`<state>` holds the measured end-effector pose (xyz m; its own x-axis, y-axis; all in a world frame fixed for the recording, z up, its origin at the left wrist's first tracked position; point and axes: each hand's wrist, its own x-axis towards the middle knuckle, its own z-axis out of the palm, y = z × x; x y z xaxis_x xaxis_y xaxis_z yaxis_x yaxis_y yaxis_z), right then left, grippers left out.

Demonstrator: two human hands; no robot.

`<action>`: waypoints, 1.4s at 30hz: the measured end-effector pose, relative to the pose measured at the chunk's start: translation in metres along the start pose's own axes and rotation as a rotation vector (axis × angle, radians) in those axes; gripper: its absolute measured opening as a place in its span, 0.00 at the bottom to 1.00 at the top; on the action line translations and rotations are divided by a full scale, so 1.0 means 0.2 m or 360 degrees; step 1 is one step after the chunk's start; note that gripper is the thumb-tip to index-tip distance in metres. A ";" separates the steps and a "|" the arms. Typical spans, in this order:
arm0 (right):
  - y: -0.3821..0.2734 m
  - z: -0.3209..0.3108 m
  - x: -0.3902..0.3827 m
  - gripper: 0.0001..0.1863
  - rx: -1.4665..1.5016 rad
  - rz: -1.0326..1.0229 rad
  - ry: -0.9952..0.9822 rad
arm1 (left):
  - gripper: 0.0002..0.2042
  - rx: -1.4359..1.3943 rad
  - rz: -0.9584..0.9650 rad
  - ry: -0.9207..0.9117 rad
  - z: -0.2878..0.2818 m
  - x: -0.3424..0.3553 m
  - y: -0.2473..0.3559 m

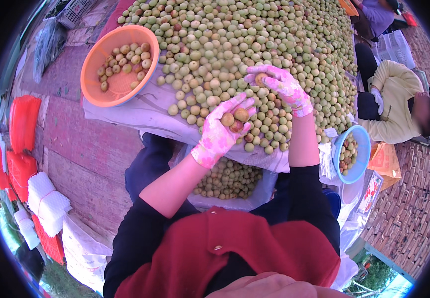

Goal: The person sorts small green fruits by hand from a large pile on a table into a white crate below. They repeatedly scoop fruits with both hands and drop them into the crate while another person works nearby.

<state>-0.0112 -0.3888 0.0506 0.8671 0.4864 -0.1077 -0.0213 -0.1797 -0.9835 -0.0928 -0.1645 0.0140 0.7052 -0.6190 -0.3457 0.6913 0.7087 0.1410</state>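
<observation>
Across a pale cloth-covered table (151, 110) heaped with round green fruit (314, 54), my left hand (219, 133) cups three round russet fruits (228, 119) while my separate right hand (285, 90) pinches a fourth russet fruit (260, 79), so tilting my left palm could spill some.

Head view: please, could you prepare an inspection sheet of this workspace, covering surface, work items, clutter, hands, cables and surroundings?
Surface: pale cloth, largely covered by a fruit pile.
Work items: orange bowl at left and blue basin at right, both holding fruit; a lined container below the edge, also with fruit.
Clutter: red bundles and a white bundle at left; orange bag at right.
Hands: both in pink-patterned gloves; left hand cups three fruits; right hand holds one fruit at its fingertips.
Cables: nothing seen.
Surroundings: co-worker in yellow and brick-patterned floor at right.
</observation>
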 end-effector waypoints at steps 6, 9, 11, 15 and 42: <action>0.06 0.02 0.14 0.24 0.0018 -0.0025 0.0318 | 0.24 0.0037 0.0002 -0.0009 0.02 -0.01 -0.01; 0.22 0.01 0.36 0.23 -0.0287 0.0052 0.0644 | 0.24 0.0081 -0.0062 0.0031 0.01 -0.02 -0.01; 0.31 0.04 0.53 0.23 -0.0676 0.0157 0.0743 | 0.24 0.0065 -0.0089 0.0035 0.00 -0.02 -0.01; 0.40 0.11 0.79 0.22 -0.1301 0.0445 0.0726 | 0.24 -0.0045 -0.0125 0.0084 -0.01 -0.02 0.00; 0.24 0.33 -0.46 0.29 0.0882 0.0154 0.1092 | 0.21 -0.0500 0.0330 -0.0206 0.01 -0.02 0.24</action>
<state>-0.1249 -0.3863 0.0039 0.9526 -0.1612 -0.2582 -0.1938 0.3330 -0.9228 -0.0628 -0.1286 0.0249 0.8526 -0.4752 -0.2172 0.4644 0.8797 -0.1018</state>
